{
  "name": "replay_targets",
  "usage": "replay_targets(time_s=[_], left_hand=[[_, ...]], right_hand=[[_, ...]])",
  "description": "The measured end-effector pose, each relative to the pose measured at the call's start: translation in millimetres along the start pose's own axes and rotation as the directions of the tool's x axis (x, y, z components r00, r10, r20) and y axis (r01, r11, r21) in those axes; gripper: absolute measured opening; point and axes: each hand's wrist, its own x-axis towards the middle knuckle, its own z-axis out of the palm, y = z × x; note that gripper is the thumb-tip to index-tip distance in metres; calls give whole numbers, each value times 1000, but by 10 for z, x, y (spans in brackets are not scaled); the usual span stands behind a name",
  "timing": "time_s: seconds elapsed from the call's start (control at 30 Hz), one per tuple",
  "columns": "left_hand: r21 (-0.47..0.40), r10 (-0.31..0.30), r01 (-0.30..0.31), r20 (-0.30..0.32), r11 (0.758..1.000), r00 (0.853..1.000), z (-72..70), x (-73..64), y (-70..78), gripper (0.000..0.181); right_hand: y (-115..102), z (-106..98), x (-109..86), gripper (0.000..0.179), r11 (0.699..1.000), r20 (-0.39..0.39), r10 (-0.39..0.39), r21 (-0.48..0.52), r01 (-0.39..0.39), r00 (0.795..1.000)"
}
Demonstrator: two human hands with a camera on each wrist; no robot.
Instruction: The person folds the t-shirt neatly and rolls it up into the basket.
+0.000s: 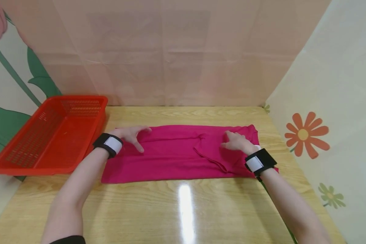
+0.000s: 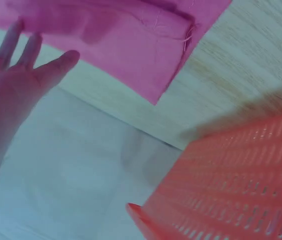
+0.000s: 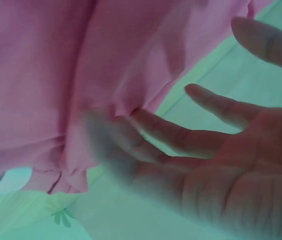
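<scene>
A magenta garment point(image 1: 170, 166) lies folded into a long strip across the wooden table, a sleeve-like flap point(image 1: 216, 152) turned over its right part. At its left end my left hand point(image 1: 133, 135) hovers with fingers spread and nothing held; loose threads show along a cloth edge in the left wrist view. Over the right part is my right hand point(image 1: 236, 141), fingers parted and slightly bent, gripping nothing. In the right wrist view the fingertips of the right hand point(image 3: 205, 145) overlap the cloth; whether they touch it I cannot tell. A white tag point(image 3: 13, 180) shows at the garment's edge.
To the left stands a red perforated plastic basket point(image 1: 93, 135), close beside my left forearm. A pinkish covering point(image 1: 183, 74) rises behind the table point(image 1: 140, 210). Flower-printed sheets point(image 1: 338, 101) line both sides.
</scene>
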Motion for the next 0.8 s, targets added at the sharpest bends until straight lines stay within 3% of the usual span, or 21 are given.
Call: replay_targets(time_s=[0.13,0.27,0.57,0.8], left_hand=[[-13,-56,56,35,998,998,84,26,53,109],[45,-109,106,61,993,992,161,28,95,116],[215,-79,70,34,974,996,274,67,79,123],[246,-45,36,33,969,998,350,90,114,130]], right_hand=[[-36,23,80,95,998,115,50,34,-54,992],[-75,33,162,99,995,176,94,18,-98,980],[-165,26,283,78,989,161,130,-88,-117,978],[-223,30,348,76,951,119,274,-180,-251,954]])
